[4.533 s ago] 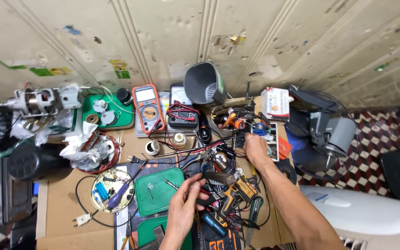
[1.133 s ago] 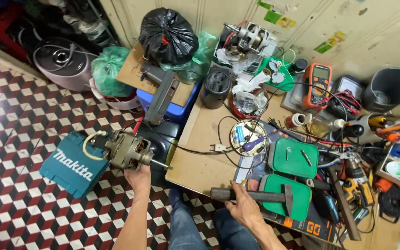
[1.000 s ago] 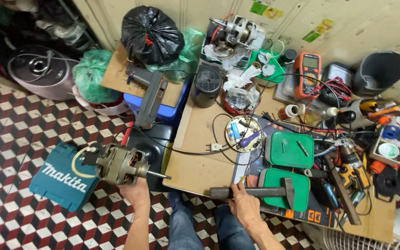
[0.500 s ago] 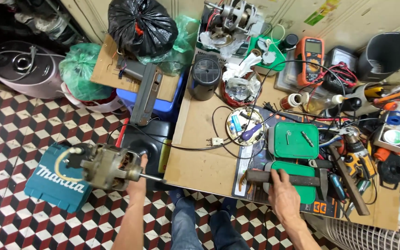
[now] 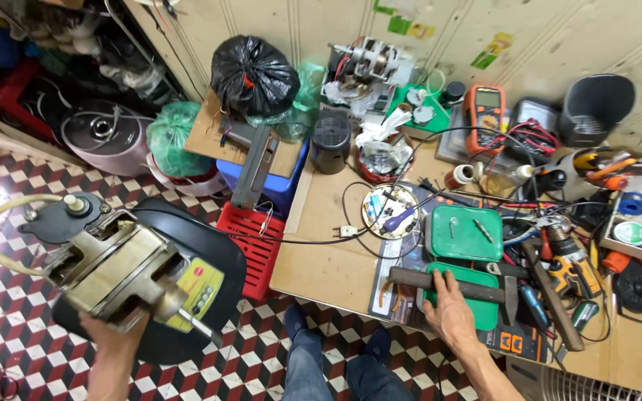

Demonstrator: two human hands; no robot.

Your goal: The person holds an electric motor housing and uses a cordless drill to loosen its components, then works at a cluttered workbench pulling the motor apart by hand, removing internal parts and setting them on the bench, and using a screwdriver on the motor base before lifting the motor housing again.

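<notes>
Left hand [image 5: 117, 338] grips motor [image 5: 113, 271], shaft lower-right.

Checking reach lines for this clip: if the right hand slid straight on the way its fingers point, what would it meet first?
The right hand already lies on the hammer handle; past it, the upper green lid probably comes first, though depth is unclear.

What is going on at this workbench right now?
A person holds an electric motor up in the left hand, out over the checkered floor. The right hand rests on a hammer lying across a green lid on the cluttered wooden bench, among tools and cables.
</notes>
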